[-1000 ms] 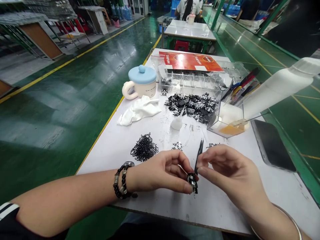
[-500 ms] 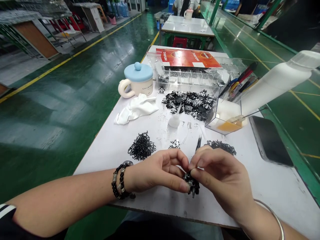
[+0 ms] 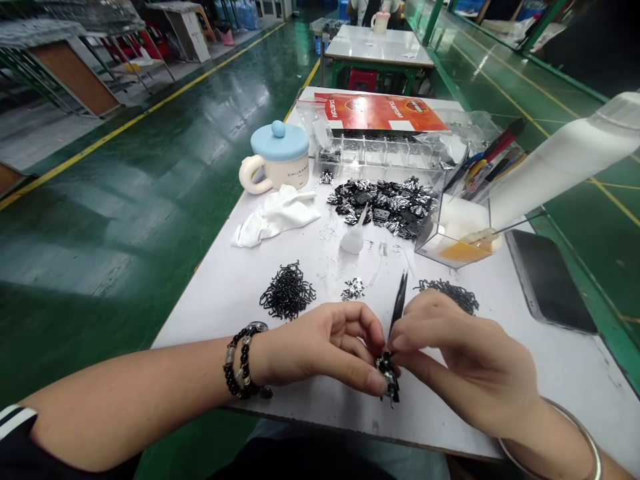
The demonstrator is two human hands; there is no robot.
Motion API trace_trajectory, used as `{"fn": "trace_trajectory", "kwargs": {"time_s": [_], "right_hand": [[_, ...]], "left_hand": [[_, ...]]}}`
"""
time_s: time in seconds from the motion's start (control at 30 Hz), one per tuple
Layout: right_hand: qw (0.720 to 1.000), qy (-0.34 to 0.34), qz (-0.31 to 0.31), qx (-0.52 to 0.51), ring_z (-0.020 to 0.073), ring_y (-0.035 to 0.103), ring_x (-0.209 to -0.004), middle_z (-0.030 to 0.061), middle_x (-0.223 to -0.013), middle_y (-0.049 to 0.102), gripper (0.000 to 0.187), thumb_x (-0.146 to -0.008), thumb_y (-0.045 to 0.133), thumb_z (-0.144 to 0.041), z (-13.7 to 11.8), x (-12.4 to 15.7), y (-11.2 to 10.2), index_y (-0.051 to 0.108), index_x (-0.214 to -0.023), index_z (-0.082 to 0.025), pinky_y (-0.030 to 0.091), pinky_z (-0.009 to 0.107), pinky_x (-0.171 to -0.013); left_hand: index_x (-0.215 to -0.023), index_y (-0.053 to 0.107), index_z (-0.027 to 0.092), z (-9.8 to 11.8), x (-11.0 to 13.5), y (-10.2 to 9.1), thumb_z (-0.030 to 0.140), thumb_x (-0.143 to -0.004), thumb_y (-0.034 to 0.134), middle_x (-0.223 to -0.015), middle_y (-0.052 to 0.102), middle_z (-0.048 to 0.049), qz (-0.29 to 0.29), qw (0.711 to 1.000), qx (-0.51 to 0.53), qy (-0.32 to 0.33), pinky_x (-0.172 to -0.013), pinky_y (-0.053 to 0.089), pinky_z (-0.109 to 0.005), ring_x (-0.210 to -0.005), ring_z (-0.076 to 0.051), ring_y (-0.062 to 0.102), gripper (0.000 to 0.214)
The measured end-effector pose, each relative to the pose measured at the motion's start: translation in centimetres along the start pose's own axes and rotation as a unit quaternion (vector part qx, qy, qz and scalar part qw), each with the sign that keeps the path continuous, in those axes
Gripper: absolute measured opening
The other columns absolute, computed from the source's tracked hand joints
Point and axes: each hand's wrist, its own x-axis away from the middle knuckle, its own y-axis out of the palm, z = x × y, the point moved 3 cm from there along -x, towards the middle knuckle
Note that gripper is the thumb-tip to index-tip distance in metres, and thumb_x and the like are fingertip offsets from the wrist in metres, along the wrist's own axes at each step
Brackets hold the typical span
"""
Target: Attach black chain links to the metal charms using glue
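My left hand (image 3: 325,350) pinches a small black and silver part (image 3: 388,380) between thumb and fingers, just above the white table (image 3: 550,360) near its front edge. My right hand (image 3: 460,353) meets it from the right, fingers closed on black tweezers (image 3: 399,307) whose tips point down at the part. A pile of small black hooks (image 3: 288,292) lies just beyond my left hand. Another pile of black hooks (image 3: 450,293) shows behind my right hand. A few silver parts (image 3: 353,289) lie between the two piles.
A heap of black parts (image 3: 385,203) lies mid-table, with a small white dropper bottle (image 3: 353,239), white cloth (image 3: 277,217), lidded mug (image 3: 277,157), clear compartment box (image 3: 380,150), clear bin with pens (image 3: 470,213) and phone (image 3: 547,280) around it. Green floor borders the table's left edge.
The tweezers have tilted up again so more of them show above my right fingers. Both hands remain together on the small part; the view shifted slightly.
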Motion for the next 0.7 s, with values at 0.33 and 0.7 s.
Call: {"fn": "trace_trajectory", "kwargs": {"time_s": [0.33,0.7], "right_hand": [[0.995,-0.074,0.033,0.064,0.0162,0.060,-0.071,0.0018,-0.080,0.070,0.036,-0.072,0.059,0.003,-0.8,0.7,0.0,0.058,-0.095,-0.025,0.051,0.033,-0.065],[0.991,-0.123,0.049,0.028,0.0126,0.062,-0.072,0.0058,-0.079,0.071,0.020,-0.074,0.060,0.005,-1.2,-0.3,0.0,0.063,-0.085,-0.012,0.052,0.027,-0.066]], "left_hand": [[-0.087,0.057,0.014,-0.6,-0.3,-0.1,0.003,-0.059,0.080,-0.079,0.067,0.0022,-0.042,0.998,0.053,0.014,-0.061,0.049,-0.015,-0.070,-0.008,0.067,0.038],[-0.088,0.057,0.014,-0.4,-0.2,-0.1,0.004,-0.060,0.082,-0.080,0.066,0.0031,-0.034,0.998,0.043,-0.013,-0.063,0.050,-0.015,-0.070,-0.005,0.065,0.039]]}}
